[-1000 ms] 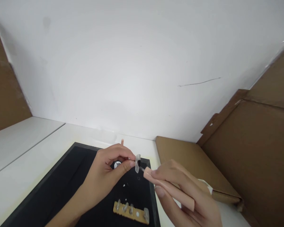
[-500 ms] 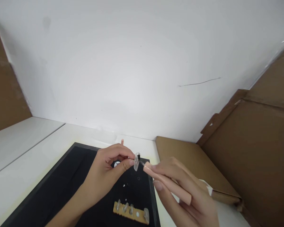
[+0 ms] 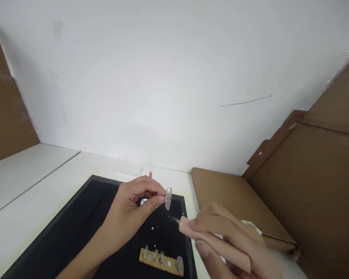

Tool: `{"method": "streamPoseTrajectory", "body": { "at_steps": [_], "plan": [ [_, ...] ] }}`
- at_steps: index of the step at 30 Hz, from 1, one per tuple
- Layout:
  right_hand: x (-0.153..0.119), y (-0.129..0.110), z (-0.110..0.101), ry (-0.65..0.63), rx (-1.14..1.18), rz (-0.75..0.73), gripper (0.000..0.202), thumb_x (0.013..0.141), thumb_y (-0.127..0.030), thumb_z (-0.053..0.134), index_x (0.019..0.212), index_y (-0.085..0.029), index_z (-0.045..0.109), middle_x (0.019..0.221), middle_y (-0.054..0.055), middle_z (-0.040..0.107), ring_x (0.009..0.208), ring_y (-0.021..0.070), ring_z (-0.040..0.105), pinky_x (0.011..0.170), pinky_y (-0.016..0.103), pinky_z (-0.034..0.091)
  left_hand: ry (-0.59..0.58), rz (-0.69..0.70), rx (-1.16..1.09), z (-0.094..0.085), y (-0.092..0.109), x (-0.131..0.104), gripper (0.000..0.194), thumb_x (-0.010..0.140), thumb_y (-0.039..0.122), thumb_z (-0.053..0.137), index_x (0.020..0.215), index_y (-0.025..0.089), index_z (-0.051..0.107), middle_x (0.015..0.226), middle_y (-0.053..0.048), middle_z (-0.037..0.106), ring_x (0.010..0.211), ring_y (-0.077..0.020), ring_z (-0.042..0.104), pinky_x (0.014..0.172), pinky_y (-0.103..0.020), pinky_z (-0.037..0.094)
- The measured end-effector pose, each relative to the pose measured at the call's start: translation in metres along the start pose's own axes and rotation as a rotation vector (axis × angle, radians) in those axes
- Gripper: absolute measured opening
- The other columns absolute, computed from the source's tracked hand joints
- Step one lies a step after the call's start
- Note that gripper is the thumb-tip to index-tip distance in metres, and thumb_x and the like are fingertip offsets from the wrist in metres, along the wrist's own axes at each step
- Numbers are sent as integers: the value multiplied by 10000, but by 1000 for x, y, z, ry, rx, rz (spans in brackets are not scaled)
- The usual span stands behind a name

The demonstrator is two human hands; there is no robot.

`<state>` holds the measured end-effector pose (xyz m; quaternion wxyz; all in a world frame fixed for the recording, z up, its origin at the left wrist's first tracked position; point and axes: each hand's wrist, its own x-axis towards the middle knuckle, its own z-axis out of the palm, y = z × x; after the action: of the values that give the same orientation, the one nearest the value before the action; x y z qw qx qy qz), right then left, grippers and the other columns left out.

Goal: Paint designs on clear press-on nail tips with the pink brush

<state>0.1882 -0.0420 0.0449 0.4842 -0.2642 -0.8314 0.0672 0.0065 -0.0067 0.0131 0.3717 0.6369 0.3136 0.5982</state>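
Above the black mat, my left hand point(image 3: 136, 209) pinches a clear false nail point(image 3: 168, 198) at its side between thumb and index finger; the nail stands nearly upright. To the right, my right hand point(image 3: 232, 244) is closed around a peach nail polish brush point(image 3: 218, 244). Its thin bristle tip point(image 3: 176, 220) points left, below the false nail and apart from it. Below the hands lies a tan strip point(image 3: 154, 264) bearing several more clear false nails, with a white spot at one bare place.
The black mat point(image 3: 75, 221) lies on a white table point(image 3: 26, 205). Partly behind my left hand are a peach stick-like end point(image 3: 150, 174) and a small shiny object point(image 3: 144, 201). A flat cardboard box point(image 3: 221, 190) lies at right, near cardboard walls point(image 3: 314, 166).
My right hand has drawn the polish brush down and to the right, off the false nail. The dark patch seen at the brush tip no longer shows. My left hand has barely moved.
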Motion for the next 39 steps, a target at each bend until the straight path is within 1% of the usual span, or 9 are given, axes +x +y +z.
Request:
{"method": "streamPoseTrajectory", "body": {
  "at_steps": [4, 7, 11, 19, 24, 28, 32, 36, 39],
  "plan": [
    [-3, 2, 2, 65, -56, -7, 275, 848, -44, 527, 1063, -199, 602, 791, 17, 623, 683, 123, 601, 573, 240, 482, -4, 52, 59, -2, 0, -2, 104, 792, 101, 648, 752, 187, 690, 732, 0, 678, 693, -126, 615, 661, -241, 462],
    [-5, 5, 2, 28, -98, -30, 294, 843, -30, 537, 1082, -191, 599, 830, 28, 624, 726, 125, 603, 590, 235, 490, -15, 76, 111, -1, 1, -4, 112, 805, 101, 633, 745, 182, 681, 723, -8, 673, 712, -138, 611, 689, -253, 473],
    [-6, 7, 0, -38, -121, -27, 279, 842, -32, 538, 1073, -178, 595, 813, 23, 624, 701, 116, 593, 578, 232, 485, -10, 119, 161, 2, 1, -4, 122, 806, 81, 630, 744, 176, 675, 734, -11, 676, 720, -135, 610, 725, -249, 484],
    [-2, 4, -2, -98, -136, -13, 235, 817, -22, 535, 977, -187, 582, 710, -7, 618, 584, 100, 568, 545, 235, 478, 17, 156, 211, 3, 1, -2, 131, 803, 61, 628, 748, 167, 683, 732, -12, 683, 688, -124, 617, 656, -225, 483],
    [0, 3, -4, -25, -97, -21, 194, 811, -49, 535, 909, -210, 583, 630, -18, 621, 495, 110, 548, 438, 231, 421, 11, 108, 198, 1, 1, 0, 124, 817, 100, 623, 741, 181, 680, 733, -16, 695, 702, -150, 628, 656, -261, 478],
    [-4, 4, -2, 59, -62, 60, 136, 848, -114, 566, 915, -221, 618, 681, 7, 655, 554, 143, 594, 469, 253, 454, -20, 52, 173, -2, 0, -1, 125, 818, 110, 621, 743, 184, 688, 744, -16, 703, 703, -149, 625, 675, -270, 466],
    [-7, 9, 4, 191, -18, 127, 153, 850, -108, 576, 914, -238, 626, 693, -9, 621, 570, 132, 563, 489, 241, 452, -62, 1, 111, -4, -3, -4, 123, 823, 129, 618, 752, 183, 702, 740, -16, 701, 685, -143, 613, 659, -264, 457],
    [-7, 14, 3, 145, 5, 65, 190, 841, -87, 571, 954, -219, 651, 780, 26, 638, 679, 155, 585, 540, 254, 483, -103, -104, 6, -5, -3, -5, 122, 846, 198, 616, 754, 176, 693, 704, -5, 666, 631, -125, 578, 568, -240, 416],
    [-5, 15, 1, 102, 19, 27, 245, 828, -60, 568, 995, -220, 650, 773, 33, 641, 687, 168, 587, 547, 276, 494, -136, -167, -52, -5, -1, -5, 136, 856, 243, 622, 762, 169, 688, 674, 7, 617, 619, -113, 539, 578, -236, 409]
  ]
}}
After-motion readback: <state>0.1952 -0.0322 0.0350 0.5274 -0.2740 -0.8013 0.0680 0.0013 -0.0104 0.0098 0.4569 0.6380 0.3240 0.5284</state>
